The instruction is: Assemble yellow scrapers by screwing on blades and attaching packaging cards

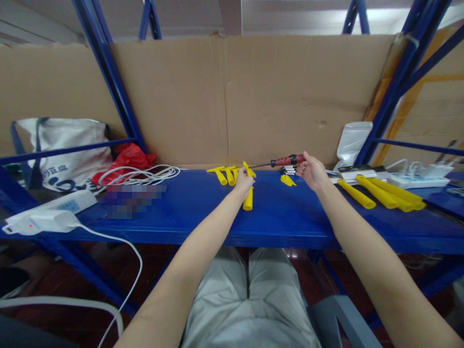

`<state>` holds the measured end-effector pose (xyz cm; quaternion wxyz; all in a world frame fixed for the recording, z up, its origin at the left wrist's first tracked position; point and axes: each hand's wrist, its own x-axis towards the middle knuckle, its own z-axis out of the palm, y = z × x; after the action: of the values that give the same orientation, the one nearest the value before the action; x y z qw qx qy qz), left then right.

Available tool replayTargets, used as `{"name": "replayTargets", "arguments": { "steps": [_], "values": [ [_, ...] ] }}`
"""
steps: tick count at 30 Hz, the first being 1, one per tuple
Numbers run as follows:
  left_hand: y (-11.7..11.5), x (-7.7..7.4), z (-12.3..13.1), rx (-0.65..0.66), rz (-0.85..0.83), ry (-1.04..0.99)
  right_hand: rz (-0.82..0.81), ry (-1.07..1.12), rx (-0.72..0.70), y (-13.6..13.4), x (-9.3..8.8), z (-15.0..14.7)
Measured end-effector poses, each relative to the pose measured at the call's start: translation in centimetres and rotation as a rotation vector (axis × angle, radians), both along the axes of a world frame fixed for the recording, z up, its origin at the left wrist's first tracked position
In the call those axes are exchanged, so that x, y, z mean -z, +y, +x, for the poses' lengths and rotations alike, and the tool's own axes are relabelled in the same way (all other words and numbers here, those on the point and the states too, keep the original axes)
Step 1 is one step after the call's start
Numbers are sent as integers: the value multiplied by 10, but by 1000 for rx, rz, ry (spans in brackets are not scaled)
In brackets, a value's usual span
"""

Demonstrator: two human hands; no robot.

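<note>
1. Screwdriver (287, 160) is in the right hand (312, 170): grip closed on the rear end of the red-and-black handle, fingertips pinching it.
2. Left hand (244, 183) has its grip clenched around the yellow T-piece (248, 200), just below the crossbar. Piece is held up near the middle of the blue counter (286, 222), tube end toward the person.
3. Shaft runs roughly level, right to left, up to the crossbar end. Tip is too small to make out, so can't confirm contact or whether there's a screw under it.
4. Step in hand, my read: driving a fastener at the head of the T-piece, left side bracing, right side turning.
5. Next move calls for: shaft lined up with the joint, light push along the axis, turn from the handle, left grip firm so the tube doesn't spin. Slip risk looks highest at the tip, close to the left fingers.
6. Similar yellow T-shapes (220, 177) lie just beyond and left of the left hand; they look assembled. Exact count unclear, 1 partly hidden.
7. Small yellow parts (288, 180) sit on the counter between the 2 hands, nearer the right. Plain yellow tubes (357, 194) lie farther right. Likely stock for more pieces; neither hand is on them.
</note>
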<state>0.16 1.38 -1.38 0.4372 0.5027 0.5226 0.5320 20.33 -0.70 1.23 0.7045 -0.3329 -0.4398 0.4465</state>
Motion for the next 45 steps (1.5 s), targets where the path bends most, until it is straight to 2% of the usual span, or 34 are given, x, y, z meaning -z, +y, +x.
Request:
{"name": "replayTargets", "arguments": {
  "steps": [17, 25, 37, 45],
  "values": [
    [-1, -1, 0, -23, -13, 4, 52, -64, 21, -4, -1, -2],
    [-1, 1, -1, -13, 2, 23, 9, -36, 75, -1, 0, -1],
    [-3, 0, 0, -12, -4, 18, 32, -27, 9, -3, -1, -3],
    [-5, -2, 0, -16, -12, 28, 8, -22, 35, -3, -1, -2]
  ]
}}
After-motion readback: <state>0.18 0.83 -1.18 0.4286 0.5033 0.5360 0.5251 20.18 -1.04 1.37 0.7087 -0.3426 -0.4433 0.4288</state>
